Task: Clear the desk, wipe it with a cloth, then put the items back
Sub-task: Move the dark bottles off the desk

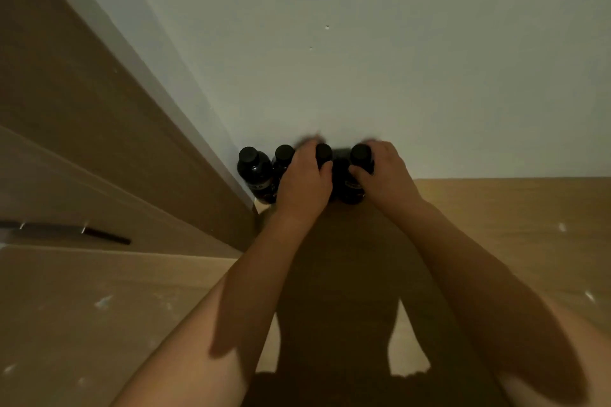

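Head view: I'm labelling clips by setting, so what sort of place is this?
Probably a home room corner: a light wooden desk against a plain white wall, with a row of dark capped bottles at the back, two gripped by the hands.

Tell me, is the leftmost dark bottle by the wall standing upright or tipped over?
Upright. The leftmost bottle stands on the desk in the corner, its black cap pointing up, with no hand on it.
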The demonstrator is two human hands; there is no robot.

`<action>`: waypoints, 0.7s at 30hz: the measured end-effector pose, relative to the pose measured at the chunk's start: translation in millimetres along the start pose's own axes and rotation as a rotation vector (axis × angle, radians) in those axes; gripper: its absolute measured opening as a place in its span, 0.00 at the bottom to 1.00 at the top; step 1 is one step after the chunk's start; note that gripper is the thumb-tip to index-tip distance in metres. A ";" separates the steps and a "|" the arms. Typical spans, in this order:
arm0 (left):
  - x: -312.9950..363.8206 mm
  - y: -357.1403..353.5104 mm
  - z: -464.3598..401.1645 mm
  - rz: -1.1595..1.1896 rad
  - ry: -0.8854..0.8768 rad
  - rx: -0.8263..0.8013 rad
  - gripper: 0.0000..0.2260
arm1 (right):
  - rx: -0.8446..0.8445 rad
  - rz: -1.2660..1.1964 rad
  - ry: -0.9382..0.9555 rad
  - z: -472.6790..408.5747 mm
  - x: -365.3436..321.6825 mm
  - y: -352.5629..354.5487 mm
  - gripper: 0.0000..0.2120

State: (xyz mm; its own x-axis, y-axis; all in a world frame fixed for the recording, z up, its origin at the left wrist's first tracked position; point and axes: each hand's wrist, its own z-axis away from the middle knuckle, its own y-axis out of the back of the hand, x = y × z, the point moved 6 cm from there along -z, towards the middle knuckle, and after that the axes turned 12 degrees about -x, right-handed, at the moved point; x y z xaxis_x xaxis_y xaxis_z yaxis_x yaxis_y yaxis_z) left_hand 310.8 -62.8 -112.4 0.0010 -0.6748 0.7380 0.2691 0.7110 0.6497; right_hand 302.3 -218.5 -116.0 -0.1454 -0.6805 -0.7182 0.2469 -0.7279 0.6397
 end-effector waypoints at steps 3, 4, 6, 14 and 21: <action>2.5 -2.0 6.2 -0.011 -0.004 0.002 0.15 | 0.074 -0.029 0.067 7.6 -0.1 2.1 0.17; 4.2 -2.1 12.7 -0.020 -0.015 -0.007 0.14 | 0.093 -0.039 0.084 16.4 0.5 2.2 0.16; 9.0 1.0 30.6 -0.037 -0.031 -0.008 0.13 | 0.128 -0.098 0.067 41.9 5.0 2.9 0.16; 71.9 7.4 89.6 -0.123 -0.246 0.086 0.15 | 0.411 -0.412 0.070 159.9 20.8 38.8 0.10; 148.2 -58.5 122.6 -0.077 -0.376 -0.089 0.11 | 0.604 -0.493 -0.059 253.4 69.1 84.1 0.13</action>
State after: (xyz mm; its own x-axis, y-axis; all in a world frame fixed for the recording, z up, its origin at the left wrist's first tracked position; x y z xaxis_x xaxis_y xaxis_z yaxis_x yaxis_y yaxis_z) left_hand 177.1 -180.1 -18.7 -0.3713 -0.5938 0.7138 0.3374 0.6300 0.6995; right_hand 70.2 -348.1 -42.5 -0.1574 -0.2578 -0.9533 -0.4212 -0.8556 0.3009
